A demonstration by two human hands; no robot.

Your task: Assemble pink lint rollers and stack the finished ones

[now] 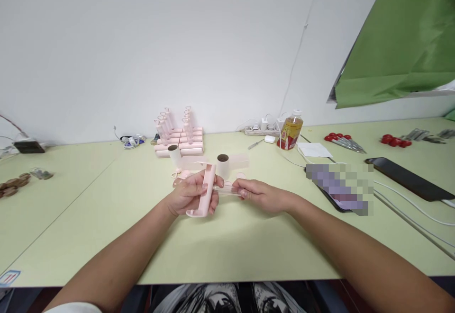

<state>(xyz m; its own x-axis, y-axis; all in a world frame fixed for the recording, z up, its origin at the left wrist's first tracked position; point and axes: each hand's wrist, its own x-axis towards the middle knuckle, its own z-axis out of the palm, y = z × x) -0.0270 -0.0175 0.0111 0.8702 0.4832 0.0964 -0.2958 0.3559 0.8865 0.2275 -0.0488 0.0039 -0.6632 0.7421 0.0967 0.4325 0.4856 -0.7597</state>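
My left hand (187,192) is closed round a pink lint roller frame (207,191), a long curved piece with a round end plate, held tilted above the table. My right hand (265,195) pinches a clear plastic handle (227,189) that lies sideways and meets the frame's right side; whether the two are joined is hard to see. Just beyond my hands stand two white sticky paper rolls, a left one (175,157) and a right one (222,167), with brown cardboard cores. Small pink pieces, one a heart-shaped loop (175,175), lie partly hidden behind my left hand.
Several pink lint rollers (179,141) with upright clear handles stand in rows by the wall. A drink bottle (290,130), a power strip (258,130) and a white earphone case (269,139) are at back right. Phones (408,178), cables and red-handled tools (343,141) lie rightward.
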